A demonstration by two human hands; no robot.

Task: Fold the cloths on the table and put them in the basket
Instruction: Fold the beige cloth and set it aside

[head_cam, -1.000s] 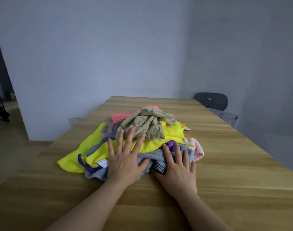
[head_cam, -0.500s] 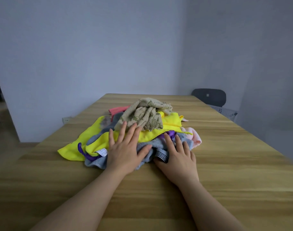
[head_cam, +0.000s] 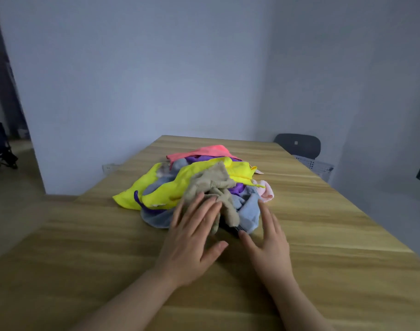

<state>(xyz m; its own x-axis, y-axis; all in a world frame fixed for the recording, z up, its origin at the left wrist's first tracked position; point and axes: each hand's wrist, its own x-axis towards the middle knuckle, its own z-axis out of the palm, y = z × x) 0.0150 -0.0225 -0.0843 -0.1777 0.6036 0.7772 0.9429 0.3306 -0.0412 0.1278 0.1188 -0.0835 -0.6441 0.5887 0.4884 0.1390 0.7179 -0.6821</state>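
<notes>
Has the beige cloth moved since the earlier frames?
Yes. The beige cloth has slid down toward the near edge of the table, now draping over the blue cloth beside the left hand.

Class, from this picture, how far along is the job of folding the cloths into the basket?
Done: nothing visible; the cloths lie crumpled in one pile on the table. In hand: the left hand touches the tan cloth with straight fingers, and the right hand is open beside the light blue cloth. Left: folding every cloth and basketing them; no basket is in view.
</notes>
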